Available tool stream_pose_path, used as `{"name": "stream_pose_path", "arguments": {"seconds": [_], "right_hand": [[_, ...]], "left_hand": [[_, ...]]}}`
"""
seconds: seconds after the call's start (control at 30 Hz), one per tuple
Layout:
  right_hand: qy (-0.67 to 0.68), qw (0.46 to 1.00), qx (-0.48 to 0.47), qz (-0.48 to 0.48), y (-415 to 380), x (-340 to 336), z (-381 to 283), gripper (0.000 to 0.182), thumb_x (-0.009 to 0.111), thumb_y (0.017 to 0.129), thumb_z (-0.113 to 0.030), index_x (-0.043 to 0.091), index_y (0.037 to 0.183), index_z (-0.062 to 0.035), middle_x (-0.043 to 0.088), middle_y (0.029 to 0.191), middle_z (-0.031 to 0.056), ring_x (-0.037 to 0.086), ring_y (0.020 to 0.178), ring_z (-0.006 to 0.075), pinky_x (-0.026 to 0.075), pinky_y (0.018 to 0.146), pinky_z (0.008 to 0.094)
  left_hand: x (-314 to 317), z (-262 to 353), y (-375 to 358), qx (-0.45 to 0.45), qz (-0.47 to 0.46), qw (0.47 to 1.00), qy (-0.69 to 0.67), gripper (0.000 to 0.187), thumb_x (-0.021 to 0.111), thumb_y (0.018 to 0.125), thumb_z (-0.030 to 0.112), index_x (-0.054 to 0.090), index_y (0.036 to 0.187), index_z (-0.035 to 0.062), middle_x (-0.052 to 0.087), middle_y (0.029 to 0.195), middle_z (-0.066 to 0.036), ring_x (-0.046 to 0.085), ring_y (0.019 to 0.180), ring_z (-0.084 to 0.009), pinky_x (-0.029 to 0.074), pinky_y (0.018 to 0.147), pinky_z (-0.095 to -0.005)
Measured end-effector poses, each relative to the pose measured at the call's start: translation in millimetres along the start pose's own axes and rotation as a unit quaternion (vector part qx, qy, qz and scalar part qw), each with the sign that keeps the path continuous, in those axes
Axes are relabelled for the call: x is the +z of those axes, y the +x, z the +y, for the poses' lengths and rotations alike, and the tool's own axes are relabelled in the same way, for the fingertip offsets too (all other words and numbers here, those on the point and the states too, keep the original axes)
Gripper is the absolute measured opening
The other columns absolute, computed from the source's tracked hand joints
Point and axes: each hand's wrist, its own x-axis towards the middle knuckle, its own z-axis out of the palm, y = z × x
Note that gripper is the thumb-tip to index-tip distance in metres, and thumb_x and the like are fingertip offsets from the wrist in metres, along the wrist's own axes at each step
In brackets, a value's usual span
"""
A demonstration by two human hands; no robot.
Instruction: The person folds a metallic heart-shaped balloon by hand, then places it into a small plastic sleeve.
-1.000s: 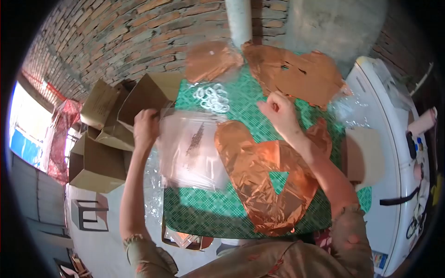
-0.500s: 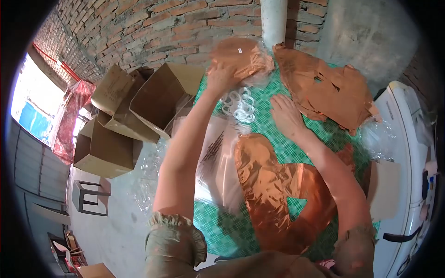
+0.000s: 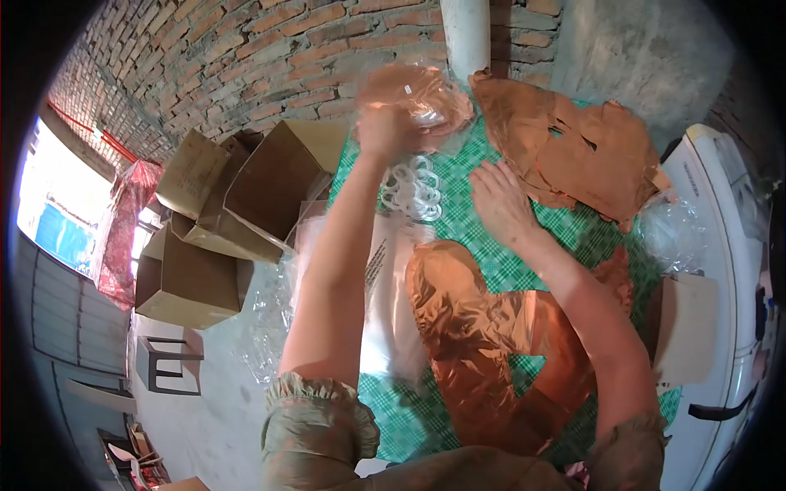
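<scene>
My left hand (image 3: 385,131) is at the far end of the green checked table, on a copper-coloured foil bundle (image 3: 427,92) in clear plastic; motion smears its fingers. My right hand (image 3: 499,200) lies flat on the tablecloth (image 3: 463,221), fingers stretched out, beside a stack of flat copper-coloured foil sheets (image 3: 573,159). Between my hands sit several white rings (image 3: 412,190). Nearest my body, a flat, shiny copper foil balloon (image 3: 467,352) with a triangular opening lies partly under my right forearm. Clear printed plastic bags (image 3: 393,286) are left of it, partly behind my left arm.
Open cardboard boxes (image 3: 192,278) are stacked on the left, near a small dark stool (image 3: 168,364) on the floor. A brick wall (image 3: 270,57) and a white pipe (image 3: 467,37) stand behind the table. At the right is a white appliance (image 3: 720,188) beside crumpled plastic (image 3: 673,233).
My left hand has shifted slightly over the far foil bundle, whose plastic now shows a bright glare. My right hand stays flat in about the same place. The view has tilted slightly.
</scene>
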Motion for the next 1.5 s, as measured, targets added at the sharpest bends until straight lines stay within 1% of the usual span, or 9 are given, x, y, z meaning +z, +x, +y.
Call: {"name": "stream_pose_path", "arguments": {"seconds": [0.23, 0.5, 0.6, 0.67, 0.87, 0.97, 1.17, 1.27, 1.5], "right_hand": [[-0.023, 1.000, -0.005, -0.019, 3.2, -2.6, 0.1, 0.027, 0.058, 0.095, -0.012, 0.063, 0.116, 0.0036, 0.064, 0.125, 0.0170, 0.053, 0.132, 0.0354, 0.034, 0.119, 0.0523], [0.155, 0.979, 0.122, 0.039, 19.7, -61.4, -57.5, 0.069, 0.067, 0.098, -0.023, 0.033, 0.155, -0.0031, 0.056, 0.141, 0.0146, 0.047, 0.141, 0.0296, 0.034, 0.120, 0.0476], [0.725, 0.639, 0.256, 0.021, 13.8, -143.4, -96.6, 0.080, 0.070, 0.099, -0.025, 0.023, 0.161, -0.0078, 0.054, 0.144, 0.0105, 0.047, 0.139, 0.0210, 0.039, 0.116, 0.0408], [0.756, 0.590, 0.281, 0.039, -14.2, -194.0, -120.9, 0.074, 0.070, 0.100, -0.021, 0.027, 0.159, -0.0083, 0.054, 0.143, 0.0083, 0.051, 0.134, 0.0160, 0.046, 0.106, 0.0348], [0.580, 0.692, 0.422, 0.082, -116.2, -286.6, -171.7, 0.025, 0.076, 0.095, -0.015, 0.069, 0.116, -0.0034, 0.071, 0.097, 0.0007, 0.068, 0.083, 0.0081, 0.051, 0.065, 0.0216], [0.594, 0.659, 0.453, 0.090, -165.5, -309.4, -184.6, 0.015, 0.078, 0.094, -0.014, 0.073, 0.104, -0.0036, 0.071, 0.088, 0.0002, 0.067, 0.077, 0.0071, 0.050, 0.064, 0.0207], [0.561, 0.666, 0.476, 0.122, -246.1, -334.4, -197.4, 0.026, 0.072, 0.098, -0.012, 0.067, 0.120, 0.0005, 0.073, 0.098, 0.0050, 0.069, 0.084, 0.0116, 0.054, 0.072, 0.0250], [0.482, 0.729, 0.482, -0.067, -334.9, -335.0, -178.7, 0.052, 0.075, 0.096, -0.018, 0.054, 0.141, 0.0003, 0.069, 0.125, 0.0131, 0.070, 0.102, 0.0215, 0.058, 0.082, 0.0321], [0.859, 0.439, 0.263, -0.028, -318.2, -374.3, -159.9, 0.078, 0.069, 0.096, -0.054, 0.047, 0.150, -0.0024, 0.052, 0.150, 0.0220, 0.058, 0.130, 0.0405, 0.052, 0.103, 0.0487]], "left_hand": [[-102.2, -50.7, 83.3, -0.161, 0.324, 0.929, -0.077, 0.023, 0.057, 0.101, 0.025, 0.071, 0.100, 0.0069, 0.070, 0.089, -0.022, 0.067, 0.079, -0.0356, 0.052, 0.075, -0.0441], [-263.9, 31.1, -7.0, -0.226, 0.178, 0.833, -0.473, 0.031, 0.051, 0.106, 0.027, 0.069, 0.104, 0.0016, 0.060, 0.082, 0.000, 0.053, 0.071, -0.0088, 0.043, 0.065, -0.0271], [-304.9, 85.0, -79.0, -0.304, 0.088, 0.736, -0.599, 0.030, 0.053, 0.105, 0.026, 0.070, 0.109, 0.0014, 0.066, 0.093, -0.003, 0.060, 0.078, -0.0118, 0.049, 0.072, -0.0283], [-304.8, 94.9, -122.5, -0.319, 0.013, 0.677, -0.663, 0.033, 0.057, 0.104, 0.029, 0.068, 0.113, -0.0011, 0.069, 0.103, -0.005, 0.062, 0.087, -0.0131, 0.052, 0.078, -0.0285], [-333.7, 174.1, -277.9, -0.384, -0.023, 0.441, -0.811, 0.051, 0.044, 0.110, 0.043, 0.059, 0.138, 0.0033, 0.063, 0.139, -0.012, 0.059, 0.127, -0.0231, 0.047, 0.106, -0.0391], [-343.4, 213.6, -326.4, -0.354, -0.035, 0.423, -0.833, 0.061, 0.036, 0.110, 0.050, 0.053, 0.144, 0.0023, 0.059, 0.145, -0.013, 0.058, 0.129, -0.0260, 0.045, 0.111, -0.0444], [-354.9, 262.6, -365.3, -0.328, -0.141, 0.638, -0.682, 0.039, 0.065, 0.104, 0.019, 0.059, 0.137, -0.0007, 0.067, 0.128, -0.008, 0.063, 0.108, -0.0103, 0.051, 0.085, -0.0267], [-339.7, 260.5, -371.9, -0.299, -0.146, 0.668, -0.666, 0.030, 0.061, 0.106, 0.019, 0.065, 0.127, -0.0022, 0.071, 0.109, -0.002, 0.060, 0.096, -0.0054, 0.051, 0.084, -0.0238], [-342.1, 260.5, -342.5, -0.192, -0.182, 0.694, -0.670, 0.023, 0.057, 0.107, 0.020, 0.067, 0.117, 0.0009, 0.068, 0.103, 0.002, 0.058, 0.092, -0.0048, 0.047, 0.082, -0.0222]]}}
